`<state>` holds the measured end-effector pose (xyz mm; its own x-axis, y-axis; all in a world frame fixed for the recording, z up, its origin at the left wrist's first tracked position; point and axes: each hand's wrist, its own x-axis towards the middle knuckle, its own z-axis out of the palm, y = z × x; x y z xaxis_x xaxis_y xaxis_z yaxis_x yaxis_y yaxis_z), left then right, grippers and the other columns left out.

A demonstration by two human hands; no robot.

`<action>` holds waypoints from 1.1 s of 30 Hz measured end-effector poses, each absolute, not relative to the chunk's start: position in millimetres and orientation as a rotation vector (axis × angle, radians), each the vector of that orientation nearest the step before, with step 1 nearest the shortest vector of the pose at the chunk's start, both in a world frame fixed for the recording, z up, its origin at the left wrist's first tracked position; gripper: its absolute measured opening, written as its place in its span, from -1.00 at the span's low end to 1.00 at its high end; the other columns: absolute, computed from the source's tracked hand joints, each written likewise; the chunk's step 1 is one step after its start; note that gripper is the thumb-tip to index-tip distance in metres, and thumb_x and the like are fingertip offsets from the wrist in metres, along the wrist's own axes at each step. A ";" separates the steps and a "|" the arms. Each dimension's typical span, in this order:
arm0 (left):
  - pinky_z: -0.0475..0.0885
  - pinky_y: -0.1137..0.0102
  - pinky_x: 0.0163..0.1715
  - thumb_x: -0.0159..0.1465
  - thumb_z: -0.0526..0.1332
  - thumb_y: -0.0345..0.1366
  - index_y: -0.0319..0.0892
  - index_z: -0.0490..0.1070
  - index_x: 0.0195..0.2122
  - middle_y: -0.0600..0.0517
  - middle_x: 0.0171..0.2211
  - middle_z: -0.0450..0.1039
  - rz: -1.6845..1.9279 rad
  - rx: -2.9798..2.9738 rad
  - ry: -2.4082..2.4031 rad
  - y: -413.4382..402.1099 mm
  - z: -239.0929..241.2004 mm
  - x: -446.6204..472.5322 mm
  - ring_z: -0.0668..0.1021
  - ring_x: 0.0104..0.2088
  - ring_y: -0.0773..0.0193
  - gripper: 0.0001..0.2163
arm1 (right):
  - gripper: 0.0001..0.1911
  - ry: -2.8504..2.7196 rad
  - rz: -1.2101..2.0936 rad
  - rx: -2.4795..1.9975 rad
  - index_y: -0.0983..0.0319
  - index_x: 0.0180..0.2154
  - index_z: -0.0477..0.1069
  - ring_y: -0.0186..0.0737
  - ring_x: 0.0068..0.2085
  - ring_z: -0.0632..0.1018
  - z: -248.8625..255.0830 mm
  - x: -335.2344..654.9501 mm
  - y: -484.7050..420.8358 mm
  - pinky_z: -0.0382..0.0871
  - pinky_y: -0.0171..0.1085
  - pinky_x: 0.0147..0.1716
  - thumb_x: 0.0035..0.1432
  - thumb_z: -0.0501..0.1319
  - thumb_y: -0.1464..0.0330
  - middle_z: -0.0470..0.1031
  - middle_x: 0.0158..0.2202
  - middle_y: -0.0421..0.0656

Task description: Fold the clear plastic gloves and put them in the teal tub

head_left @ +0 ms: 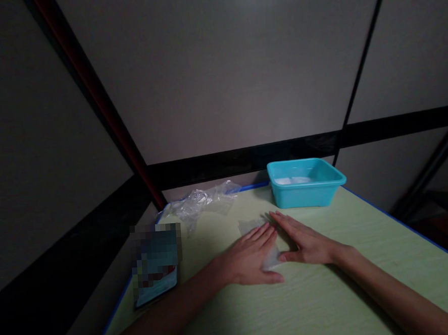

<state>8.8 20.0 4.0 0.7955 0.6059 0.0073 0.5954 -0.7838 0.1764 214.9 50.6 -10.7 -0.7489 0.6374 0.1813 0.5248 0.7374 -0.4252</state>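
Observation:
A thin, translucent sheet that looks like a small plastic bag (pixel 272 259) lies flat on the table in front of me, partly covered by my hands. My left hand (pixel 251 257) rests palm down on it, fingers stretched out and thumb apart. At its right, my right hand (pixel 304 241) is tilted on its edge with its fingers extended, the fingertips close to those of the left. The right hand's thumb reaches the sheet's right side. Neither hand grips anything that I can see.
A turquoise plastic basin (pixel 305 195) with something white inside stands at the table's back right. Crumpled clear plastic (pixel 201 201) lies along the back left edge. A tablet-like device (pixel 158 293), partly blurred out, is at the left. Wardrobe-like panels (pixel 233 76) rise behind the blue-edged table (pixel 365 239).

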 end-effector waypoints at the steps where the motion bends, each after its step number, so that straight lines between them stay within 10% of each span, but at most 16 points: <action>1: -0.11 0.24 0.13 0.05 -0.05 0.21 -0.45 -0.21 0.17 -0.29 0.19 -0.28 0.107 2.821 0.959 22.0 3.5 8.6 -0.14 0.18 0.05 -0.12 | -0.05 -2.625 0.507 -0.908 0.40 0.18 -0.29 -0.01 0.19 -0.11 -10.8 214.7 50.7 -0.11 -0.02 0.11 -0.04 0.15 0.07 -0.20 0.20 0.15; 22: -0.14 0.20 0.11 0.24 -0.13 -0.04 -0.40 -0.10 0.15 -0.24 0.18 -0.17 0.240 2.740 1.613 38.3 12.0 -30.5 -0.11 0.19 0.16 -0.42 | -0.11 -2.682 0.506 -0.889 0.38 0.18 -0.26 -0.01 0.19 -0.07 -3.2 213.5 49.8 -0.11 -0.01 0.10 -0.01 0.12 0.08 -0.19 0.20 0.14; 33: 0.03 0.23 0.10 0.24 -0.01 -0.29 -0.13 0.14 0.08 -0.01 0.16 0.02 0.305 2.827 0.910 -24.6 17.8 -14.1 0.09 0.15 0.22 -0.64 | -0.14 -2.644 0.489 -0.838 0.34 0.18 -0.22 0.00 0.18 -0.03 -6.3 214.9 50.5 -0.09 0.00 0.10 0.00 0.12 0.08 -0.16 0.20 0.12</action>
